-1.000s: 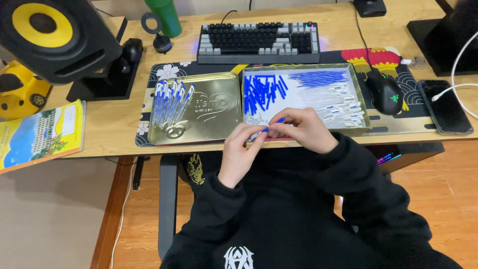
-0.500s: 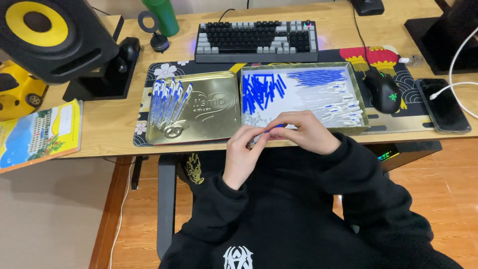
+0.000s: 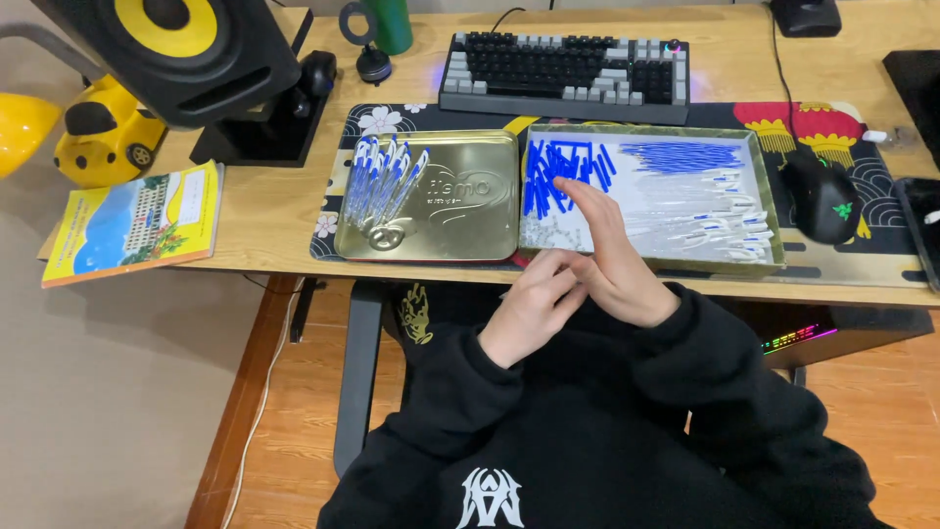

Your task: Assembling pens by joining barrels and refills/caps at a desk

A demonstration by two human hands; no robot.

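Both hands are meeting at the worktop (image 3: 264,220) edge, the right hand (image 3: 612,269) reaching flat-fingered toward the blue pen caps (image 3: 558,176) in the open tin tray (image 3: 769,211), the left hand (image 3: 529,309) loosely curled, contents unclear; the caps look light, stiff, slippery, best pinched mid-length.

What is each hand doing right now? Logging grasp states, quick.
Left hand: fingers curled; contents cannot be told.
Right hand: open, fingers extended over the tin tray, holding nothing visible.
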